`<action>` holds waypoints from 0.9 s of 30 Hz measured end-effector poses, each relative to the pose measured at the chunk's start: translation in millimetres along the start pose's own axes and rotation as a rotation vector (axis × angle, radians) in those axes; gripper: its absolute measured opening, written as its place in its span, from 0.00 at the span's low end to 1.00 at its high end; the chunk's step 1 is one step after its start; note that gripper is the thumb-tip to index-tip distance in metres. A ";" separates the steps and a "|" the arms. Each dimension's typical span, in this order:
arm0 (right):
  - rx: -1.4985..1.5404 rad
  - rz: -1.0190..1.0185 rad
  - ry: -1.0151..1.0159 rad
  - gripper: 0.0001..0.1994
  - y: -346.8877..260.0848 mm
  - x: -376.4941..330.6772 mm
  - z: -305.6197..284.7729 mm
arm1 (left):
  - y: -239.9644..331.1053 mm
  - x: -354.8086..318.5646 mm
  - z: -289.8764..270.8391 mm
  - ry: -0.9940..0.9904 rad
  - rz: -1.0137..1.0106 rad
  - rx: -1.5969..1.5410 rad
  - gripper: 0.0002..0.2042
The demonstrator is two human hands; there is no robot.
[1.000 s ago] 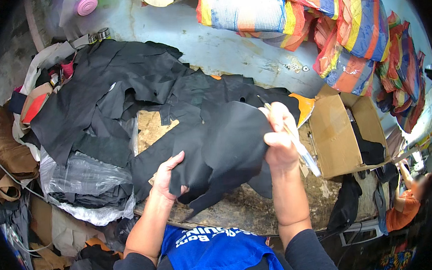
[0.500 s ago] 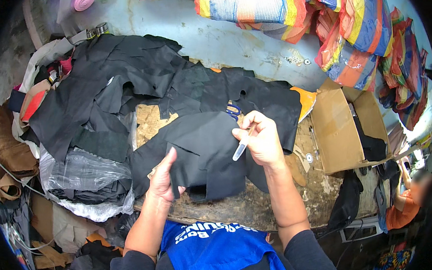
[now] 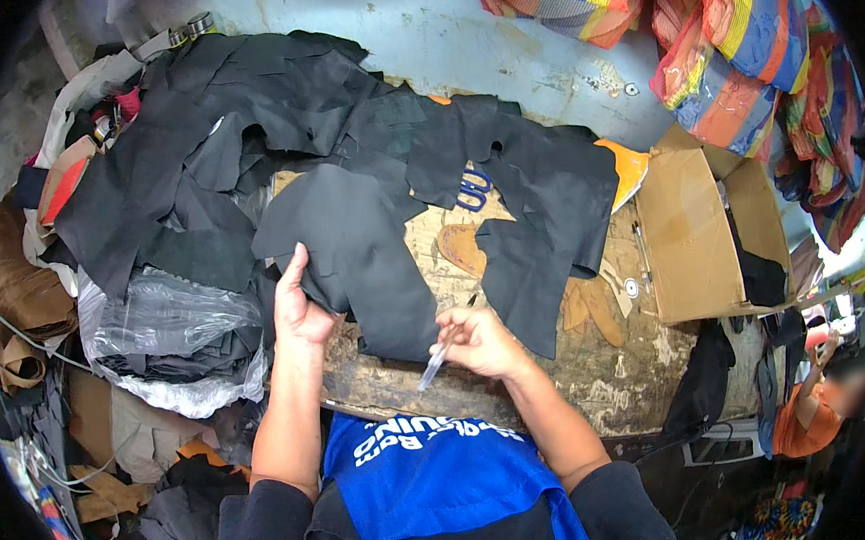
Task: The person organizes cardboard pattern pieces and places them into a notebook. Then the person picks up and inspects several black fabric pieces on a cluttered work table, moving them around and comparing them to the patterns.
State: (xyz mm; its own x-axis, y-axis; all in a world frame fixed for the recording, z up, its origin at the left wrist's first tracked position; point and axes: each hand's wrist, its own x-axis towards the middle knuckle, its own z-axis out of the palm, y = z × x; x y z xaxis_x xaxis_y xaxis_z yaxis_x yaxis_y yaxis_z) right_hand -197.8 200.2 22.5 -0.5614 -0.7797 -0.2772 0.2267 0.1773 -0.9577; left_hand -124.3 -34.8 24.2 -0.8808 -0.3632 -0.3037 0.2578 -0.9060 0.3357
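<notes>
My left hand grips the left edge of a black leather piece that lies flat on the worn wooden workbench. My right hand rests at the piece's lower right edge and holds a clear pen, tip pointing up toward the bench. Another black leather piece lies to the right, over tan cut shapes. Blue-handled scissors lie between the two pieces.
A heap of black leather scraps covers the bench's left and back. A clear plastic bag sits at the left. An open cardboard box stands at the right. Striped bags pile up behind. Another person in orange is lower right.
My right hand came down from the raised leather to the near bench edge with the pen. The leather piece, held up before, now lies flat, and the scissors are uncovered.
</notes>
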 end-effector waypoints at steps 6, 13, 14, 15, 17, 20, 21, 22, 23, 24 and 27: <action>0.223 -0.246 0.041 0.10 -27.5 10.1 -36.7 | 5.2 15.9 -30.7 0.068 0.084 -0.005 0.23; -0.255 -0.029 0.376 0.10 24.4 25.1 -35.3 | 28.0 28.0 -78.7 0.122 0.151 -0.035 0.22; -0.391 -0.010 0.371 0.13 31.9 20.0 -33.0 | 29.1 29.2 -83.8 0.132 0.151 -0.024 0.22; -0.456 -0.083 0.385 0.16 38.4 15.2 -28.2 | 29.5 31.2 -87.7 0.165 0.145 -0.019 0.22; -0.609 -0.104 0.448 0.24 46.4 4.9 -18.0 | 29.1 35.4 -93.0 0.100 0.160 -0.019 0.22; -1.094 -0.127 0.462 0.26 49.8 -0.4 -1.6 | 26.9 39.2 -98.1 0.043 0.149 -0.056 0.21; -0.960 -0.100 0.435 0.22 49.2 -0.6 0.0 | 26.8 39.4 -99.9 0.010 0.139 -0.063 0.20; -0.940 -0.051 0.401 0.20 48.8 -0.8 0.9 | 27.0 39.3 -102.0 0.010 0.138 -0.067 0.20; -0.921 -0.023 0.363 0.17 48.4 -0.3 0.6 | 27.3 39.1 -104.3 -0.042 0.129 -0.093 0.20; -0.903 -0.004 0.330 0.15 48.0 0.3 -2.3 | 28.1 38.6 -106.8 -0.061 0.129 -0.115 0.20; -0.585 -0.115 0.423 0.10 48.2 -2.7 -14.6 | 31.1 38.0 -112.5 -0.119 0.143 -0.149 0.19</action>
State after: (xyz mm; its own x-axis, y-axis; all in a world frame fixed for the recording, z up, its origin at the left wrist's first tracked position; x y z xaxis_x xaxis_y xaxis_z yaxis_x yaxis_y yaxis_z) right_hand -196.9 219.6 -24.1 -0.8424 -0.5349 -0.0646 -0.2487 0.4924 -0.8341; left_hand -105.1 -101.2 -77.2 -0.8697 -0.4695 -0.1523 0.4310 -0.8728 0.2293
